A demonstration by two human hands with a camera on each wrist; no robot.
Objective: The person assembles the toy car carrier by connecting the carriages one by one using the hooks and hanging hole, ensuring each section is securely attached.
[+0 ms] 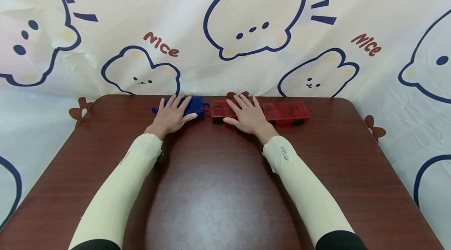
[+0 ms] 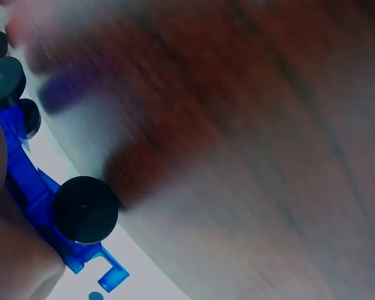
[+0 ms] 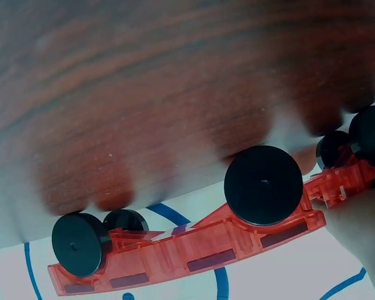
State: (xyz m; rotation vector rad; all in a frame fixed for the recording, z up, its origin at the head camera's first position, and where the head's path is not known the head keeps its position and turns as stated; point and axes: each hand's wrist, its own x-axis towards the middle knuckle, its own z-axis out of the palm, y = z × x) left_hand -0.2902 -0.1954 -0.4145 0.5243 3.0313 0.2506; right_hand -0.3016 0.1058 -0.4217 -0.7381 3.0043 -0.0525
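Three toy train cars on black wheels stand in a row along the table's far edge. My left hand (image 1: 170, 116) rests on the blue train car (image 1: 195, 105), fingers spread and mostly straight, thumb out to the right. Over the middle red train car (image 1: 218, 109) lies my right hand (image 1: 249, 117), also with extended fingers. Another red train car (image 1: 287, 112) is just right of that hand, untouched. In the left wrist view, a blue hook (image 2: 114, 275) sticks out from the blue car's end. The right wrist view shows the end red car's wheels (image 3: 264, 185) on the tabletop.
The brown wooden table (image 1: 211, 187) has rounded far corners. A pale cloth (image 1: 197, 73) with cartoon outlines hangs right behind its far edge and down both sides.
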